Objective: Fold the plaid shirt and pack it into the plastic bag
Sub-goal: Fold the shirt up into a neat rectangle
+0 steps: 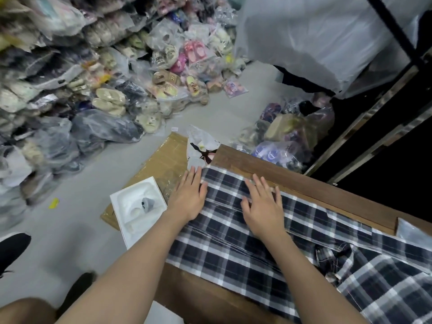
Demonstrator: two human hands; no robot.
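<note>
Two bare hands lie flat on the plaid shirt (233,242), palms down, fingers stretched out and slightly spread, gripping nothing. Left hand (190,195) sits at the shirt's left edge, its fingertips near the far corner of the cloth, part of the palm overhanging the edge. Right hand (261,206) rests further in on the cloth, just beside a long straight fold or hem line running across the fabric. Hands close together but apart, not touching.

Shirt is dark navy and white check, spread over the brown wooden surface (292,174), which shows bare along its far edge. Right part of the shirt is bunched and rumpled near the lower right corner of the view, collar area maybe there, hard to tell from blur.

Clear plastic bag (413,231) lies on the surface at the right, past the shirt's far edge, only partly in view.

Off the surface's left end: crumpled plastic wrap with a dark print (202,148), flattened cardboard (163,157) on the grey floor (70,242), a white foam tray (138,206) on the cardboard. Piles of bagged slippers and shoes (105,78) fill the far left. Black shoe (12,249) at the left edge.
</note>
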